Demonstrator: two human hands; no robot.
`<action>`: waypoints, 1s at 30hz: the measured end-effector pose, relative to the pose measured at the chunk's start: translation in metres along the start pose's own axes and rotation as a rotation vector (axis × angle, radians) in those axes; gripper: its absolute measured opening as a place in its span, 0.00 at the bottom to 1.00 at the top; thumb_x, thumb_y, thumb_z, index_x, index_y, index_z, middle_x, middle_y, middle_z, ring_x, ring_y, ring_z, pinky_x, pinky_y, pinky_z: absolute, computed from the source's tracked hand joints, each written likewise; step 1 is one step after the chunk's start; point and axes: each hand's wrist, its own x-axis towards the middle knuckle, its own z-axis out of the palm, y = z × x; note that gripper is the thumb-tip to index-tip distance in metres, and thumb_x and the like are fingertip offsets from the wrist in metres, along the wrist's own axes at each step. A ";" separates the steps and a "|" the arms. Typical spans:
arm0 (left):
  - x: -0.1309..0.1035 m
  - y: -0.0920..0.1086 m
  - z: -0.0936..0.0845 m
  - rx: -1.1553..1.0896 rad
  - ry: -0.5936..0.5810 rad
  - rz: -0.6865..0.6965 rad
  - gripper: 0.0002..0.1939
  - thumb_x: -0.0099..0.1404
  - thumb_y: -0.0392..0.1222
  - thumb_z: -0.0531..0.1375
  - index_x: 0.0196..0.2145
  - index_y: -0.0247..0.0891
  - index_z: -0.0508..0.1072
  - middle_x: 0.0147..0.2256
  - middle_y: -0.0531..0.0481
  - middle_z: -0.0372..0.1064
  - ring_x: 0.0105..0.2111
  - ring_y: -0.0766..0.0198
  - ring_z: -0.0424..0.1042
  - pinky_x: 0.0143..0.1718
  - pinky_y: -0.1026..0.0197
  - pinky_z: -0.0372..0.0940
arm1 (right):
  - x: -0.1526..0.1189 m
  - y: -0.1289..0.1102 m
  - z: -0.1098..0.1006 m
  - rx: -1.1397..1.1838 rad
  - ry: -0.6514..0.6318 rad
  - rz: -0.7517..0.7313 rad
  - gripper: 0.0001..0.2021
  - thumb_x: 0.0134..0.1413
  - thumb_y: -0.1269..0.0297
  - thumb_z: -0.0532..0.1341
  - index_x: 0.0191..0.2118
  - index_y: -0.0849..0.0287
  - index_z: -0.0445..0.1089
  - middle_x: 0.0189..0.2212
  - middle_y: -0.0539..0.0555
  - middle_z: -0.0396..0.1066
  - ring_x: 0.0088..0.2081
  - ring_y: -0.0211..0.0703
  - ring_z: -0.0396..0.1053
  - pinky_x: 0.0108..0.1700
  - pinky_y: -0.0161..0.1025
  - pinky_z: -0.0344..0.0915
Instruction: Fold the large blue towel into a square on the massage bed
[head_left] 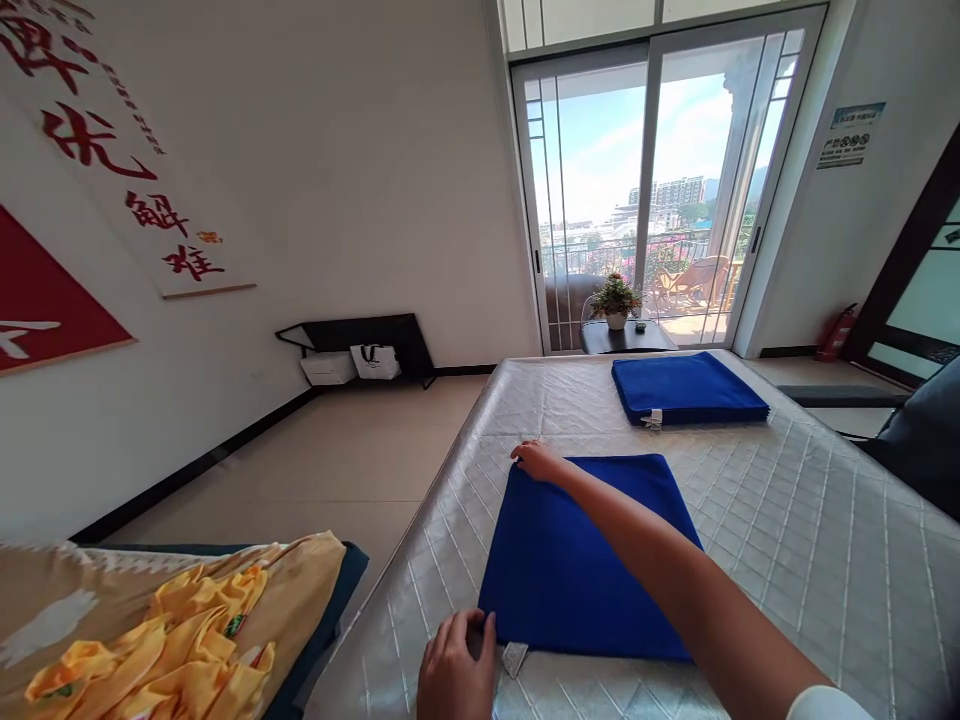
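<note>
A flat blue cushion cover [577, 570] lies spread on a silvery quilted mattress [810, 510], with a white tag [514, 658] sticking out at its near edge. My right hand [541, 460] reaches across it, fingers closed at its far left corner. At the near left corner, my left hand [457, 665] has its thumb and fingers drawn together on the fabric edge. My right forearm covers part of the cover's right side. Farther back on the mattress sits a neat stack of similar blue covers [690, 385], with a white tag at its front.
Yellow and tan fabric [187, 630] lies heaped at the lower left. Beyond the mattress stand a small dark table [626, 338] with a potted plant [615, 298] and a sliding glass door [649, 200]. A black leather seat [922, 430] is at the right.
</note>
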 end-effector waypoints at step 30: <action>0.009 0.250 -0.166 0.191 0.541 0.716 0.21 0.69 0.62 0.52 0.46 0.51 0.80 0.43 0.52 0.81 0.40 0.52 0.80 0.35 0.55 0.72 | -0.319 0.044 -0.310 0.507 0.907 -0.021 0.16 0.56 0.46 0.66 0.39 0.53 0.75 0.28 0.46 0.74 0.24 0.36 0.67 0.30 0.36 0.66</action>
